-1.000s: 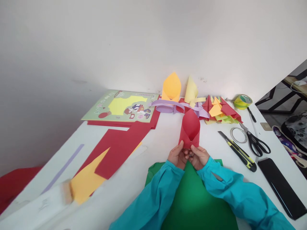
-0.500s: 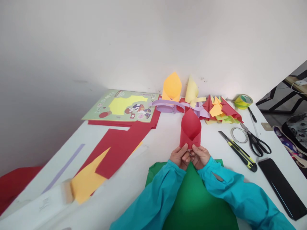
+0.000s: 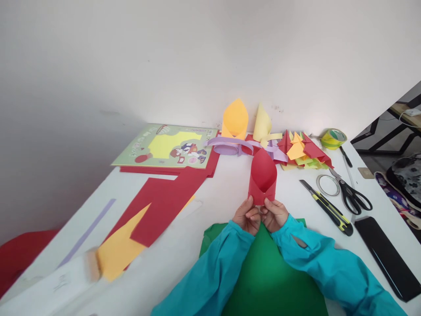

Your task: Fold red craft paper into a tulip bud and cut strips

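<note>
A piece of red paper [image 3: 264,175], curled round with a pointed top and its lower edges crossing at the front, stands upright between my two hands. My left hand [image 3: 247,215] pinches its lower left corner between thumb and fingers. At the lower right, my right hand [image 3: 275,214] grips it the same way, close to the left one. Under my forearms spreads a green sheet [image 3: 272,272]. Behind the red piece are a similar orange paper piece [image 3: 235,118] and a pale yellow one [image 3: 262,123].
To the right lie a utility knife [image 3: 325,207], scissors [image 3: 351,197], a tape ring [image 3: 328,185] and a black case [image 3: 388,259]. Folded paper shapes [image 3: 305,151] and yellow tape [image 3: 333,138] are at the back. Leftward lie a paper pad [image 3: 158,158], red sheets [image 3: 164,206] and orange paper [image 3: 121,250].
My left thumb has shifted slightly left along the red paper's lower edge, away from the right thumb. The crossing at the front of the paper now shows more openly.
</note>
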`<state>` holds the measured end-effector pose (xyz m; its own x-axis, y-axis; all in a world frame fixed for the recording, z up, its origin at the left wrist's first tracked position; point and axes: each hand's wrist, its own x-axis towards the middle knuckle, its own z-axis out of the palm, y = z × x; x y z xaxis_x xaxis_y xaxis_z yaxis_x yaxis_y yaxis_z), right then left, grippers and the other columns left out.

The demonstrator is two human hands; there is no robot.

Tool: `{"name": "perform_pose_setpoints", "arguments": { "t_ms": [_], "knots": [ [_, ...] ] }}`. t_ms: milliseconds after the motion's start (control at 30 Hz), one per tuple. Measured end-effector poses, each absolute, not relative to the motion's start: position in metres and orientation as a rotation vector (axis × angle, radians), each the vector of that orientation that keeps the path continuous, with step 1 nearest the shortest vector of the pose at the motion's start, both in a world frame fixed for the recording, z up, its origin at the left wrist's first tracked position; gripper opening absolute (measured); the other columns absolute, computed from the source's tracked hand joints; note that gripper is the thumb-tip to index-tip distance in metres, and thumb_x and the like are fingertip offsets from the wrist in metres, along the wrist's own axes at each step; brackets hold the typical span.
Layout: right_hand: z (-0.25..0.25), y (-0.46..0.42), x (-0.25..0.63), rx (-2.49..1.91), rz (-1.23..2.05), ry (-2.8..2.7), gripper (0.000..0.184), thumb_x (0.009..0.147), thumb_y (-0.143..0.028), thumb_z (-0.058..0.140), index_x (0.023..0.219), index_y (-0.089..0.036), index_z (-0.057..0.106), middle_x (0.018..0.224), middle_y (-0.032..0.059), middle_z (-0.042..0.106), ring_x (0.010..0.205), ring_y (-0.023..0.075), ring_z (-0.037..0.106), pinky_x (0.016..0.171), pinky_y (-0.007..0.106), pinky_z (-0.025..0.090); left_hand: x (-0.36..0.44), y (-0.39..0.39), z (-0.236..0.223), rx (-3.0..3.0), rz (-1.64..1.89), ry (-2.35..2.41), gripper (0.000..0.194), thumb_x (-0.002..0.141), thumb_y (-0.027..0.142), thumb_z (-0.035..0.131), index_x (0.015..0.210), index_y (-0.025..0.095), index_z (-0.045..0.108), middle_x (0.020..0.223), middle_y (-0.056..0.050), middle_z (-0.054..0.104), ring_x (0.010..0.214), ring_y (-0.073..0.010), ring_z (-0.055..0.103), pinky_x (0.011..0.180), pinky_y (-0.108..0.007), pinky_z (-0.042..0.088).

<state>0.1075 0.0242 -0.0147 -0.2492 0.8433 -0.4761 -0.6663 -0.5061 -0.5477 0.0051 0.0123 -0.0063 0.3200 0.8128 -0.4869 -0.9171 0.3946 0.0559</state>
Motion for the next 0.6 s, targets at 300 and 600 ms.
{"name": "perform_pose_setpoints", "arguments": {
  "t_ms": [300, 600],
  "knots": [
    [-0.0168, 0.0256, 0.1096, -0.881, 1.926, -0.283, 0.032, 0.046, -0.031, 0.086, 0.057, -0.014, 0.062, 0.041, -0.0043, 0.053, 0.040, 0.0052, 0.046, 0.036, 0.015, 0.036, 0.0040, 0.0110, -0.0052, -0.302, 1.154, 0.374, 0.050, 0.098, 0.022, 0.017, 0.077, 0.012, 0.061, 0.048, 0.004, 0.058, 0.029, 0.0020, 0.040, 0.032, -0.005, 0.032],
    [-0.0229, 0.0266, 0.1125, -0.808, 1.968, -0.324, 0.031, 0.050, -0.032, 0.085, 0.062, -0.014, 0.063, 0.043, -0.0053, 0.051, 0.042, 0.0049, 0.044, 0.039, 0.016, 0.038, 0.0021, 0.0096, -0.0110, -0.206, 1.111, 0.269, 0.050, 0.098, 0.024, 0.015, 0.096, 0.010, 0.063, 0.077, -0.006, 0.072, 0.029, 0.0037, 0.039, 0.033, -0.007, 0.034]
  ]
}}
